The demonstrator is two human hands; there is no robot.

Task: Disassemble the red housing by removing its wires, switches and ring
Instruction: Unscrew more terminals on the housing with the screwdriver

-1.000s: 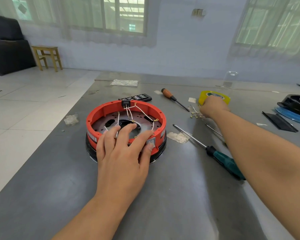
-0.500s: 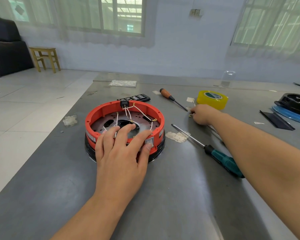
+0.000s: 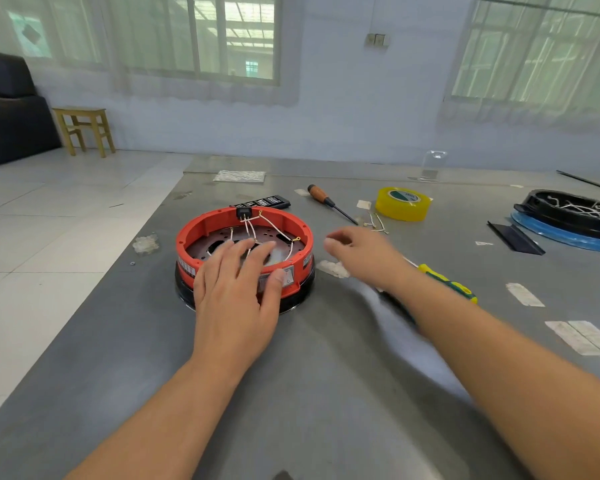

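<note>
Grey tabletop [image 3: 326, 393]: left hand [image 3: 236, 296] rests flat on the red housing [image 3: 201, 233], wires [image 3: 274, 226] beyond its fingers still attached; right hand [image 3: 364, 254] empty, loosely curled.

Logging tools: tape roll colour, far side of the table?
Yellow tape roll, green-and-white label on its core; head view.

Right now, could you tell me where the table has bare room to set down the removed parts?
The near table between the two forearms is bare, as is the strip left of the red housing. It is crowded from the housing across to the yellow tape roll: screwdrivers, loose wires and tape scraps.
</note>
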